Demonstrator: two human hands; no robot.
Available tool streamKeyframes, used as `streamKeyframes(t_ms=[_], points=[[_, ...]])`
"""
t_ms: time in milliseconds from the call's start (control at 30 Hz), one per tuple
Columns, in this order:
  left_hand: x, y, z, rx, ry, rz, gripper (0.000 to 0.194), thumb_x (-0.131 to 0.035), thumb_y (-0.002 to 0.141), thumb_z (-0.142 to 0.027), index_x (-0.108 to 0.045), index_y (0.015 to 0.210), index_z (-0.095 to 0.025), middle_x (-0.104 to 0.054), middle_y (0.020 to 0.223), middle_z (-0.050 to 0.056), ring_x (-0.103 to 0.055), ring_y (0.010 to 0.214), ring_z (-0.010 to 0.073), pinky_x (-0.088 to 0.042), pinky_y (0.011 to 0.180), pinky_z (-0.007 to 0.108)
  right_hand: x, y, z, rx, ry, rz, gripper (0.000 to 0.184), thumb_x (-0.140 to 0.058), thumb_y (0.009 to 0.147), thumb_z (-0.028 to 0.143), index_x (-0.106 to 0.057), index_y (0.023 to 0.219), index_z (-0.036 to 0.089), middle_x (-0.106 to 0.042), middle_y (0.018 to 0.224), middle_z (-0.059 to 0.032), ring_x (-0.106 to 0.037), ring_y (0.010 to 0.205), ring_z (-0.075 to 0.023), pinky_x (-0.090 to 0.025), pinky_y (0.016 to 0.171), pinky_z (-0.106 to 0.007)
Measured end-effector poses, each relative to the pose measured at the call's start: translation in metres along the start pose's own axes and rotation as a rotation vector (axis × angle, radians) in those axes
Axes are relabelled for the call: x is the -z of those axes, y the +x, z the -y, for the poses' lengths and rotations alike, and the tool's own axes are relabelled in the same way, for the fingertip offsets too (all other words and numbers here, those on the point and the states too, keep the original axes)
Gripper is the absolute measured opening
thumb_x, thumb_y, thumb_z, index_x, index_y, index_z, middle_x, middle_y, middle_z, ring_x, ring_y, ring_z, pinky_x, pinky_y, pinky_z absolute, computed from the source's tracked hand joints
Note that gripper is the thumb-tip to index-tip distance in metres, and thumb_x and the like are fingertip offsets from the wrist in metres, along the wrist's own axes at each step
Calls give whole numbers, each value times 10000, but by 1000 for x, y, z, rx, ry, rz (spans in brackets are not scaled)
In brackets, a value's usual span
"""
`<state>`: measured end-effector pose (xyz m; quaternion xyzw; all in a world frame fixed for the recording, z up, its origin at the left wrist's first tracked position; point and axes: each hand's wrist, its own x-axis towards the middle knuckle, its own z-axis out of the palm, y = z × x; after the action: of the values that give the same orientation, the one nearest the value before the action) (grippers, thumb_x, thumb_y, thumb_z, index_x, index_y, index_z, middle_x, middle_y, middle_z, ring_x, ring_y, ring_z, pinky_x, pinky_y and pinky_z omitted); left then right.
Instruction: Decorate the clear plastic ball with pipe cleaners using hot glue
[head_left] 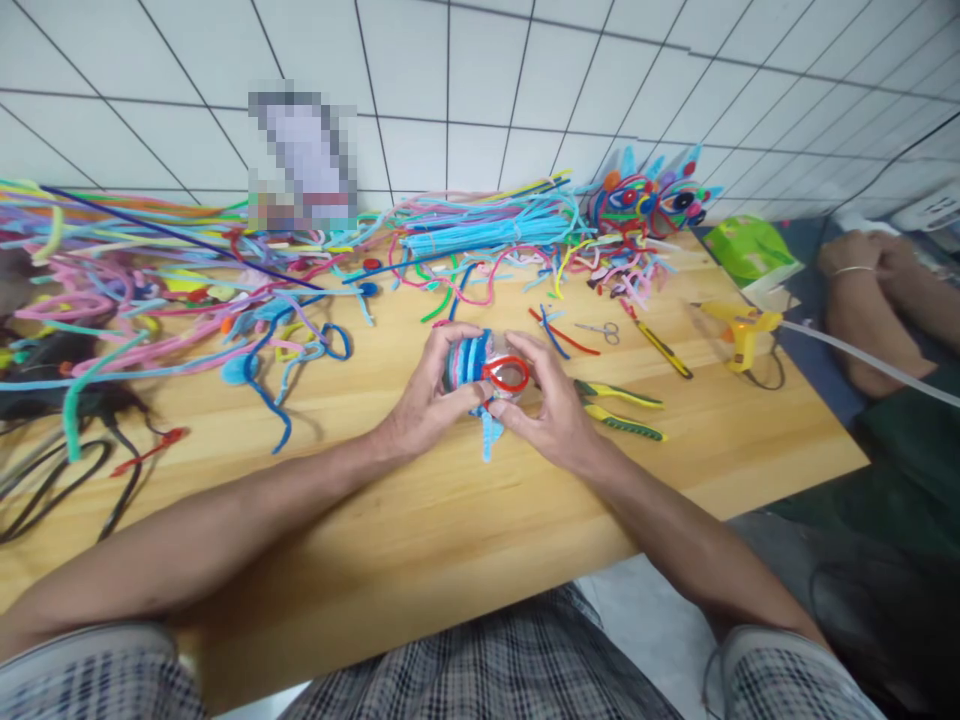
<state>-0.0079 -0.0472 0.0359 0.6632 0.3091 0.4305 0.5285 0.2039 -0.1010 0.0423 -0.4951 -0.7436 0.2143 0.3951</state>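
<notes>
Over the middle of the table I hold a rounded craft piece [469,362] wrapped in blue, pink and teal pipe cleaners. A red pipe cleaner loop [512,374] stands on its right side, and a light blue strip hangs below. My left hand [424,395] is closed around the piece's left side, thumb across the front. My right hand [553,405] closes on the right side, with its thumb at the base of the red loop. Just right of that hand lie pliers [622,425] with yellow and green handles. The back of the piece is hidden.
Bundled pipe cleaners [487,225] lie along the tiled wall. Two finished-looking colourful craft heads [652,200] stand at the back right. Small scissors [600,332], a yellow cutter [664,345] and a yellow glue gun [742,335] lie rightward. Another person's arms [862,290] rest beyond the table's right edge.
</notes>
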Motion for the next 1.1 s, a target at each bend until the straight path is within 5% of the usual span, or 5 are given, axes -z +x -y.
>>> streamKeyframes(t_ms=[233, 1100], points=[[0, 5, -5, 109, -83, 20, 515, -749, 791, -311, -531, 1257, -284, -586, 1054, -5, -575, 905, 183, -536, 760, 296, -3, -1, -1, 44, -34, -14, 713, -739, 993, 430, -444, 1624, 275, -569, 1648, -174, -541, 1561, -351, -478, 1297, -623], [6, 13, -6, 165, -62, 50, 481, -748, 872, -458, -548, 1258, -252, -623, 1058, 15, -615, 962, 212, -560, 768, 325, 1, 10, 4, -109, 85, -19, 653, -792, 922, 429, -561, 1511, 266, -631, 1587, -149, -650, 1419, -334, -568, 1184, -558]])
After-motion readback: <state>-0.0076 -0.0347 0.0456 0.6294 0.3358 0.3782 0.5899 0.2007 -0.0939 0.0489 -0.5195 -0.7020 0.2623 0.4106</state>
